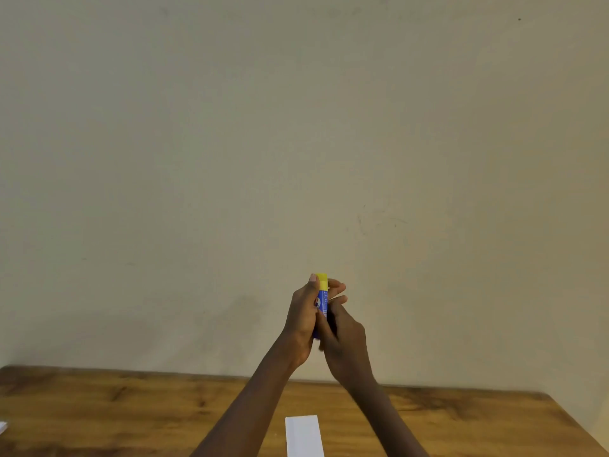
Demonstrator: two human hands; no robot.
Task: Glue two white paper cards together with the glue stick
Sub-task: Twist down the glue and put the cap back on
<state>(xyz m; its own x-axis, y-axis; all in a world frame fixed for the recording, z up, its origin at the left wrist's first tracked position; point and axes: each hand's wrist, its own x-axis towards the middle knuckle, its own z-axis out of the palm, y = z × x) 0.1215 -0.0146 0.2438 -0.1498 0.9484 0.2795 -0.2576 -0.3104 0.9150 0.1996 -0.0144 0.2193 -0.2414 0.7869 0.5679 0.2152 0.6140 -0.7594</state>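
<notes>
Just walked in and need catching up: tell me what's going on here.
A person holds a blue glue stick upright in both hands, the left hand and the right hand wrapped around its body, raised above a wooden table. Its yellow cap is on. One white paper card lies on the table below; nothing is glued yet.

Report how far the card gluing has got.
Done: the glue stick is off the wooden table, held up between the left hand and right hand. In hand: its yellow cap is still on, apparently about to be opened. Left: gluing; one white card lies bare below; only a white scrap shows at the left edge.
</notes>
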